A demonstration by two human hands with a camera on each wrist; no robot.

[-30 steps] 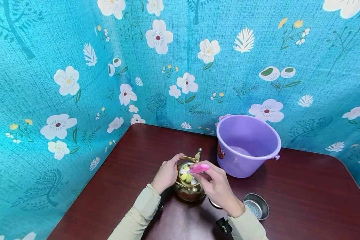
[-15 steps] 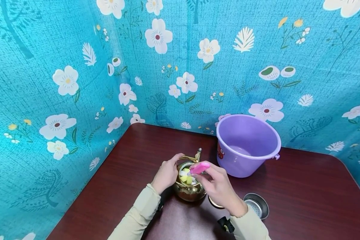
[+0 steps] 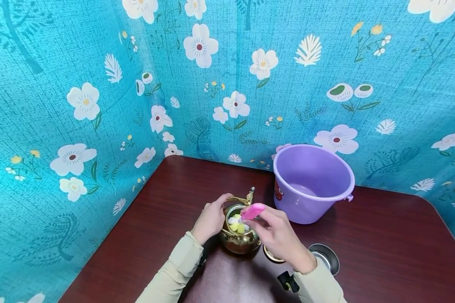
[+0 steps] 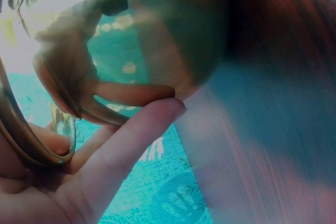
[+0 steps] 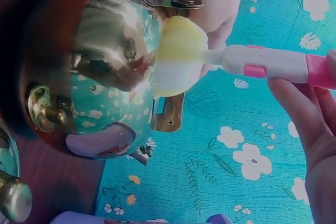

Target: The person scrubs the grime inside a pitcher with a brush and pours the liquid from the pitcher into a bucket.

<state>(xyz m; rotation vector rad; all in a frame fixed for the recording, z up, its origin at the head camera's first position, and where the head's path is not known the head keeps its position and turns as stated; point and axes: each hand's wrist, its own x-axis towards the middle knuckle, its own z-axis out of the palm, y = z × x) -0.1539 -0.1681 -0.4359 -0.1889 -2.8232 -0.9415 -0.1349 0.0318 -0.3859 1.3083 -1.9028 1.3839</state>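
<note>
A shiny brass-coloured kettle point(image 3: 239, 245) stands uncovered on the table, its spout pointing to the back. My left hand point(image 3: 210, 219) holds it from the left; in the left wrist view the kettle's handle point(image 4: 39, 156) passes through the hand and a fingertip presses the round body. My right hand point(image 3: 277, 236) pinches the pink and white handle of a sponge brush point(image 5: 268, 64). The brush's yellow and white sponge head point(image 5: 181, 56) sits in the kettle's mouth, part of it showing above the rim and the lower part hidden inside.
A purple bucket point(image 3: 303, 210) stands behind, to the right. The round kettle lid point(image 3: 274, 256) lies partly under my right wrist. Right of that forearm is a small metal strainer point(image 3: 330, 257). Blue flowered cloth point(image 3: 227, 75) hangs along the table's back and left edges.
The sponge head has turned in the kettle's mouth, its yellow and white parts shifting round. My right forearm has drifted slightly right, showing more of the lid. The left hand stays put.
</note>
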